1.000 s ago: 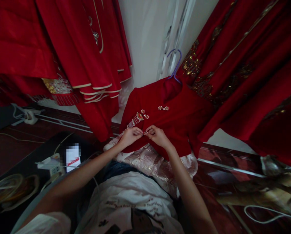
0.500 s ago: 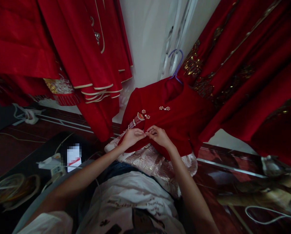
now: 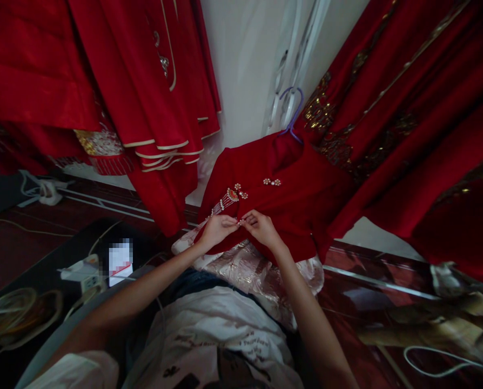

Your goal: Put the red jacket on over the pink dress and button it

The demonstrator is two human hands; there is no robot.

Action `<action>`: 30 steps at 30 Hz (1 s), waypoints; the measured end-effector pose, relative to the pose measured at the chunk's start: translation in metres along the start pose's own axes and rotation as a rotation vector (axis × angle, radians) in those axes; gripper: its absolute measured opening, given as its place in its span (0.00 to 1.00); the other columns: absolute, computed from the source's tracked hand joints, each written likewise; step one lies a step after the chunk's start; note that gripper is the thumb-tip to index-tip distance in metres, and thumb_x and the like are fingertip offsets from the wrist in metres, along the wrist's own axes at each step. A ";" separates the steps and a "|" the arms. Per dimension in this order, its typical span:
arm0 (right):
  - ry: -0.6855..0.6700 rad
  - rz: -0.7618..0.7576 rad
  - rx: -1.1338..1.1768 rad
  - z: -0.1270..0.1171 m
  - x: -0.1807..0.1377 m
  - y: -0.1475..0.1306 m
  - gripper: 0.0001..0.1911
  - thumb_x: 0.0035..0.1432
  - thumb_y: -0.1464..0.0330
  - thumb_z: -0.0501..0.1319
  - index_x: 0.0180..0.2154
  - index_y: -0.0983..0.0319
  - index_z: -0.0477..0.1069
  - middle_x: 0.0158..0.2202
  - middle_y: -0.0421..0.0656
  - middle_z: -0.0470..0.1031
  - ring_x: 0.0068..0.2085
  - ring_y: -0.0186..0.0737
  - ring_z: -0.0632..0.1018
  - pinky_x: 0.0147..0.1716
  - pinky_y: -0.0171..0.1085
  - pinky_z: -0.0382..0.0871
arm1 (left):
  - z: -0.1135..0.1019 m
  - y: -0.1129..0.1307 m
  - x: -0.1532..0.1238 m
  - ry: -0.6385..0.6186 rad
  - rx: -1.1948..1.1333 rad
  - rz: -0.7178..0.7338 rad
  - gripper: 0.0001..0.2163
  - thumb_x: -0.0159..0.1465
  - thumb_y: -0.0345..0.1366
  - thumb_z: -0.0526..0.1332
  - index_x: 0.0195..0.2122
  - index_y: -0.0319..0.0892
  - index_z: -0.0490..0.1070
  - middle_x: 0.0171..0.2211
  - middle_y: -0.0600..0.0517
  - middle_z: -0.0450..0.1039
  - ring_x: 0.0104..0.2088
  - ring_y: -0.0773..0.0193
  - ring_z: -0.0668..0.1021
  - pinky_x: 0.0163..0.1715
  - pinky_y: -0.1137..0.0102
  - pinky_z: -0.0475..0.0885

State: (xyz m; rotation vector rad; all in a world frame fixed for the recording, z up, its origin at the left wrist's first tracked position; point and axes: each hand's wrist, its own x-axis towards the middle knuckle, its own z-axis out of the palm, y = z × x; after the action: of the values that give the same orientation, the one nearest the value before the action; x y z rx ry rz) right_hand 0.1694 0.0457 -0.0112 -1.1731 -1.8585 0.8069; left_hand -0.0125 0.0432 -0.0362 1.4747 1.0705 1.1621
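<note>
A red velvet dress [image 3: 298, 200] lies spread over my lap on a purple hanger [image 3: 290, 111]. Pearl clasps [image 3: 272, 182] and a beaded tassel brooch [image 3: 230, 196] decorate its front. My left hand [image 3: 216, 229] and my right hand [image 3: 261, 227] meet at the dress's front edge just below the brooch. Both pinch a small pearl fastening [image 3: 241, 220] between their fingertips, with the fingers curled tight. A pale shiny fabric [image 3: 249, 270] shows beneath the red dress.
Red garments with gold trim [image 3: 144, 81] hang at the left, and more embroidered red robes [image 3: 407, 108] hang at the right. A white wall [image 3: 241, 65] stands behind. A power strip and cables [image 3: 83, 270] lie at the lower left on the dark glossy floor [image 3: 367, 302].
Both hands stay pinched at the same spot on the dress. The view has dipped slightly; nothing else has moved.
</note>
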 end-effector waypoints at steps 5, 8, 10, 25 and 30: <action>0.011 0.010 -0.039 -0.002 0.000 -0.002 0.05 0.55 0.70 0.62 0.36 0.63 0.72 0.30 0.42 0.76 0.31 0.33 0.76 0.32 0.31 0.70 | -0.005 0.006 0.001 -0.055 0.149 0.061 0.09 0.55 0.37 0.67 0.34 0.37 0.77 0.35 0.46 0.81 0.35 0.62 0.83 0.41 0.67 0.78; -0.135 0.036 -0.035 -0.020 -0.003 -0.011 0.08 0.56 0.68 0.62 0.39 0.63 0.73 0.34 0.43 0.78 0.34 0.34 0.77 0.36 0.33 0.72 | -0.014 0.018 0.005 -0.121 0.310 0.081 0.07 0.57 0.34 0.65 0.36 0.38 0.76 0.33 0.49 0.81 0.33 0.64 0.82 0.37 0.70 0.77; -0.217 0.060 -0.034 -0.039 -0.008 -0.018 0.10 0.57 0.68 0.62 0.42 0.62 0.73 0.37 0.44 0.79 0.36 0.35 0.78 0.39 0.35 0.73 | -0.022 0.028 0.008 -0.147 0.446 0.097 0.07 0.58 0.33 0.64 0.38 0.40 0.76 0.32 0.51 0.81 0.30 0.65 0.81 0.33 0.72 0.76; -0.460 0.214 -0.082 -0.052 -0.024 -0.036 0.14 0.58 0.65 0.63 0.46 0.63 0.71 0.36 0.46 0.80 0.35 0.37 0.80 0.35 0.36 0.74 | -0.014 0.036 -0.004 -0.176 0.768 0.352 0.06 0.62 0.37 0.62 0.38 0.43 0.75 0.38 0.51 0.71 0.35 0.65 0.75 0.38 0.70 0.71; -0.222 0.065 -0.097 -0.036 -0.014 -0.024 0.12 0.57 0.68 0.63 0.44 0.63 0.72 0.38 0.46 0.79 0.37 0.36 0.79 0.39 0.37 0.74 | -0.010 0.036 -0.005 -0.143 0.716 0.383 0.05 0.61 0.37 0.63 0.36 0.42 0.74 0.36 0.51 0.72 0.39 0.62 0.76 0.41 0.68 0.71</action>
State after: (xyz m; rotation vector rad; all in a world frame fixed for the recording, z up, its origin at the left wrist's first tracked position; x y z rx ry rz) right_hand 0.1939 0.0272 0.0222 -1.2521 -2.0692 0.9235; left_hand -0.0203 0.0336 -0.0004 2.3654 1.1990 0.9365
